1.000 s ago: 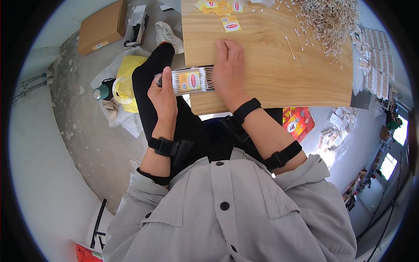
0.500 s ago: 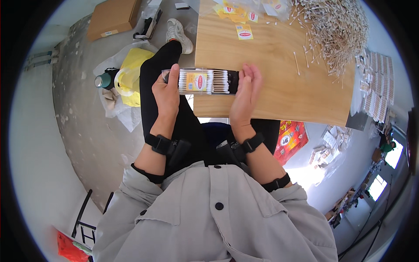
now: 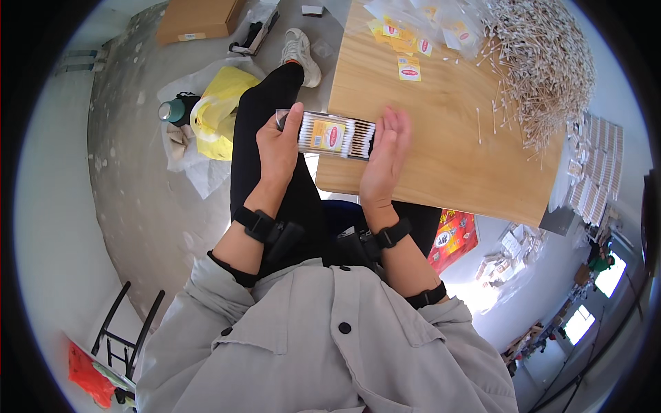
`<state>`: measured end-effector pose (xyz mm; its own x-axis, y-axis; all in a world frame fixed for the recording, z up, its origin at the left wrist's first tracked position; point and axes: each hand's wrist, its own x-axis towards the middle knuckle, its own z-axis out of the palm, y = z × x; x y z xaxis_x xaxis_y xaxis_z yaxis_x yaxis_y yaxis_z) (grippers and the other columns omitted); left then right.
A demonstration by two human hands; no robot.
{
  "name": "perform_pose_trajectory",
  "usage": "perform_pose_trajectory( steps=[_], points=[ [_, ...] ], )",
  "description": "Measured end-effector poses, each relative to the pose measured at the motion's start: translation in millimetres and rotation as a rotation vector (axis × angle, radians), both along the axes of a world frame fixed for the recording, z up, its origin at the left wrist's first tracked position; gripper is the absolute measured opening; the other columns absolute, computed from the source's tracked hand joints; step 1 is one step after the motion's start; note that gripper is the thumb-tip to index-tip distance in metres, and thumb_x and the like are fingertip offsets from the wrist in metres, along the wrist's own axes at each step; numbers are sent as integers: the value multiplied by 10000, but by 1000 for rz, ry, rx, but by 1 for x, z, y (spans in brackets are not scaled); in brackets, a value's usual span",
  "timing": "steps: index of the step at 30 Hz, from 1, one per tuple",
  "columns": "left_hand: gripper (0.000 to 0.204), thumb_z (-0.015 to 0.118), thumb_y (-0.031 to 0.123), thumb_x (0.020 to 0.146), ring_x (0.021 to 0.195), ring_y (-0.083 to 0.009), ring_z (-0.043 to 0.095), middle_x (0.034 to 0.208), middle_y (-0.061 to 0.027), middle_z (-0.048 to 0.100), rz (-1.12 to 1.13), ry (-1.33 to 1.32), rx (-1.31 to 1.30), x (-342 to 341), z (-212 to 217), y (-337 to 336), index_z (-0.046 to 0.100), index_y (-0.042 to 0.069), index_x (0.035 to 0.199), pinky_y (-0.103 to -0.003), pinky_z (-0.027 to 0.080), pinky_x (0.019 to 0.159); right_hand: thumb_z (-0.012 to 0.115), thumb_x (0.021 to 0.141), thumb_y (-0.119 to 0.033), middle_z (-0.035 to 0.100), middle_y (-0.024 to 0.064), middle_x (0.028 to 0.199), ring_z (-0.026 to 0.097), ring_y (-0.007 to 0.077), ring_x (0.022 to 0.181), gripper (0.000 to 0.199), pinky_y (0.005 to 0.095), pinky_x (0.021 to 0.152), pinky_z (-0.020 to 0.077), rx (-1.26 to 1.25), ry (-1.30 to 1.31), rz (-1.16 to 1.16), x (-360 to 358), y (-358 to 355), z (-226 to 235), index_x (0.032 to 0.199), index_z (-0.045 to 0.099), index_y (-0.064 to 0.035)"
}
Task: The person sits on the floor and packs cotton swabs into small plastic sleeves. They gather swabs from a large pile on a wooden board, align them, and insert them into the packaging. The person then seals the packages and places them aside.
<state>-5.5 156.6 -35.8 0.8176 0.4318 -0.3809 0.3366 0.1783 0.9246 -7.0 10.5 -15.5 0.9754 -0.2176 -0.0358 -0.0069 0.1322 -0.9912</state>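
Observation:
My left hand (image 3: 277, 150) is closed on the left end of a clear pack of cotton swabs (image 3: 358, 140), its thumb on top. The swabs lie side by side in the pack, white tips up and down, and a yellow label card (image 3: 328, 135) shows among them. Blurred a little by motion, my right hand (image 3: 387, 155) is held at the pack's right end with its fingers stretched out. Its palm side seems to touch that end, where a narrow dark strip shows. The pack is held level above the near left corner of the wooden table (image 3: 434, 151).
A big heap of loose cotton swabs (image 3: 540, 62) covers the table's far right, with a few strays beside it. Yellow label cards (image 3: 409, 68) and clear bags (image 3: 463, 34) lie at the back. On the floor at left are a yellow bag (image 3: 219, 110) and a green-lidded bottle (image 3: 172, 110).
The dark strip at the pack's right end has narrowed, and my right hand is now closer to my left. The whole view has shifted, with the pack slightly more tilted.

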Motion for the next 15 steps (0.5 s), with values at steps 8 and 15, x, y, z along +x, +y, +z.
perform_pose_trajectory(
  steps=[8,15],
  points=[
    [373,629,271,974,642,-22,398,633,41,504,-26,-59,34,-2,-2,-1,557,7,722,-243,380,539,315,1064,-257,388,177,1435,372,257,1359,481,363,1166,253,44,54,43,-2,33,2,1440,306,42],
    [309,638,289,970,664,-30,459,701,30,540,20,-38,-280,-3,-6,1,578,40,797,-238,419,580,312,1069,-287,391,168,1417,350,248,1371,502,378,1177,237,128,83,75,2,34,6,1438,291,52]
  ],
)
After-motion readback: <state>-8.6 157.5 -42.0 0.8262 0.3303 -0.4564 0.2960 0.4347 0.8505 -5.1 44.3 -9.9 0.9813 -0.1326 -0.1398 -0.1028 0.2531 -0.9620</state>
